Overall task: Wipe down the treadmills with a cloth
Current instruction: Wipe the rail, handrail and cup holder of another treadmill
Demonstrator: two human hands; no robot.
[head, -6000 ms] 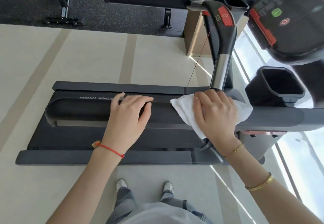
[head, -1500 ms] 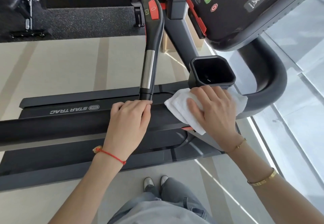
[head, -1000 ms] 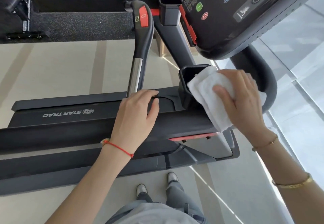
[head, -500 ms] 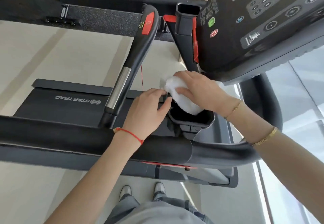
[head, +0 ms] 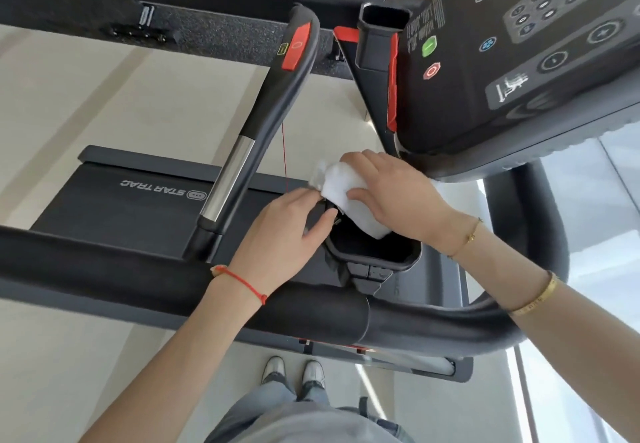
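Pale gym flooring lies beneath the treadmill [head: 145, 196]. A white cloth [head: 349, 196] is gripped by the right hand [head: 394, 196] at the cup holder [head: 377, 252] rim, steadied by the left hand [head: 287, 231], fingers curled. Console [head: 519, 61] and handrails seemingly remain.

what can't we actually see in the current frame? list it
- Head view: bottom of the near cup holder, hidden by the white cloth and shadow.
- Left hand fingertips, tucked behind the cloth's edge; what they touch is unclear.
- Console, cut off by the top and right edges; its label text is too small to read.
- Treadmill belt, partly hidden by the near handrail.
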